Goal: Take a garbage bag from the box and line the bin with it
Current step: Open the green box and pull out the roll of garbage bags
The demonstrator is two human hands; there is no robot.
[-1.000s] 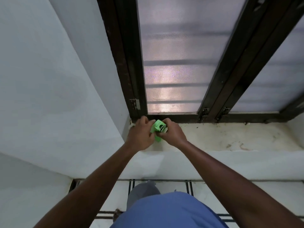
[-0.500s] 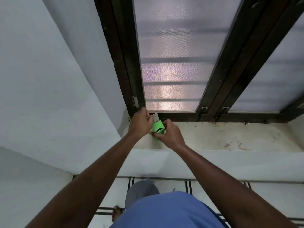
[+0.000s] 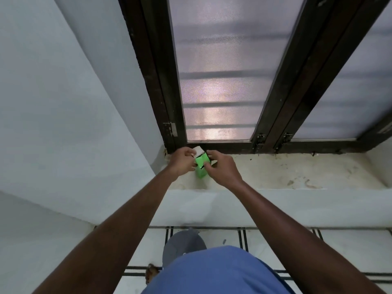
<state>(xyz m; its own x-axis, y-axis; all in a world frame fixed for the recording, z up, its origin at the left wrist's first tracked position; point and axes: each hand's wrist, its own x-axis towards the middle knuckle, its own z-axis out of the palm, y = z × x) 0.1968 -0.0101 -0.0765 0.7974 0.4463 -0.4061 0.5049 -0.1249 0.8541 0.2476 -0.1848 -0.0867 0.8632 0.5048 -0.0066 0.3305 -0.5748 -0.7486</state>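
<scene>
Frosted glass panes [image 3: 214,66] in a dark wooden window frame [image 3: 158,81] fill most of what I see beyond the grips. A pale wall [image 3: 63,102] closes in on the left of them. Below the frame runs a stained stone sill [image 3: 286,172], stretching far off to the right of the grips. Under my arms I see white floor tiles with dark lines [image 3: 233,236], a blue shirt [image 3: 212,270] and a grey trouser leg [image 3: 182,245]. On the sill's left end sits the small green box [image 3: 201,166], its pale flap [image 3: 198,150] raised. My left hand [image 3: 182,161] grasps the box's left side and flap; my right hand [image 3: 222,166] clasps its right side, fingers [image 3: 209,164] at the opening.
</scene>
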